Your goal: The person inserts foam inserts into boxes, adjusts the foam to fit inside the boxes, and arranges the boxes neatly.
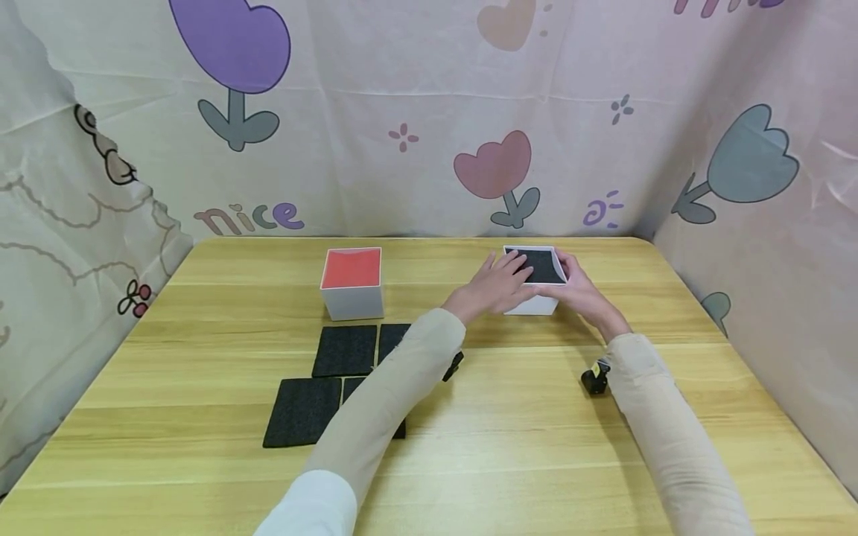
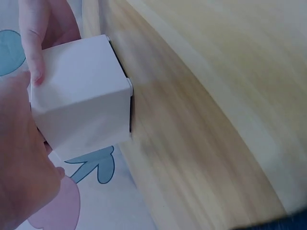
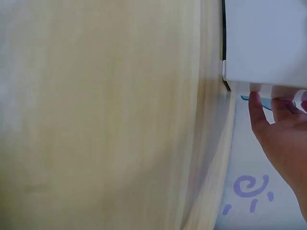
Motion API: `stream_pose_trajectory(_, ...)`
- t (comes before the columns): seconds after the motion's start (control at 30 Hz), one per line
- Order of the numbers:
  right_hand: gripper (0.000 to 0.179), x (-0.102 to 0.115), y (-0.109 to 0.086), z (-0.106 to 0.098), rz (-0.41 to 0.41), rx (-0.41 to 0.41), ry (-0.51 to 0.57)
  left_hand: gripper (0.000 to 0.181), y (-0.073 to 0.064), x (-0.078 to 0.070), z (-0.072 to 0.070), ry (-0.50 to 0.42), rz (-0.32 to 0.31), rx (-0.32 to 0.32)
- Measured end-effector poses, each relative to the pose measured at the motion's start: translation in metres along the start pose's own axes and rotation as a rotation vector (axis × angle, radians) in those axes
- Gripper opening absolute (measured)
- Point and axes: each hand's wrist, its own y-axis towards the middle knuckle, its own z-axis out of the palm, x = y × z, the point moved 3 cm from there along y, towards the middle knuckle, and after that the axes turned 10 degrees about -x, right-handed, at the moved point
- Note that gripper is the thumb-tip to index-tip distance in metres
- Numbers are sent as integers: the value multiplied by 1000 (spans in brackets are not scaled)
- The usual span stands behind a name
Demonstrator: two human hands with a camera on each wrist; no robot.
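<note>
At the back right of the table stands a white box (image 1: 529,306), with a black felt-like square (image 1: 544,266) lying in its top. My left hand (image 1: 492,288) reaches over the box from the left, its outstretched fingers on the black square. With my right hand (image 1: 585,292) I hold the box's right side, the thumb at the front. From the left wrist view, the white box (image 2: 79,79) shows its plain outer faces between both hands. Fingertips of my right hand (image 3: 283,139) press against the box's side (image 3: 268,43) in the right wrist view.
Left of centre stands another white box (image 1: 354,304) with a red top surface (image 1: 351,268). Several black squares (image 1: 345,351) lie flat in front of it, some partly covered by my left sleeve (image 1: 389,394). A patterned cloth (image 1: 362,171) hangs behind the wooden table (image 1: 509,447).
</note>
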Motion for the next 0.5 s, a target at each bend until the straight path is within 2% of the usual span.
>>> stream_pose_trajectory(0.13,93,0,0,1,-3,-7,-18,62,-10,5,-1,-24,44,19)
stream_pose_trajectory(0.23,93,1,0,1,5,-7,-41,63,-19,10,-3,-10,86,17)
stream_pose_trajectory(0.37,91,1,-1,0,10,-9,-45,65,-39,17,-7,-4,153,-2)
stream_pose_trajectory(0.5,91,2,-2,0,10,-14,-27,64,-66,27,-11,-43,207,-2)
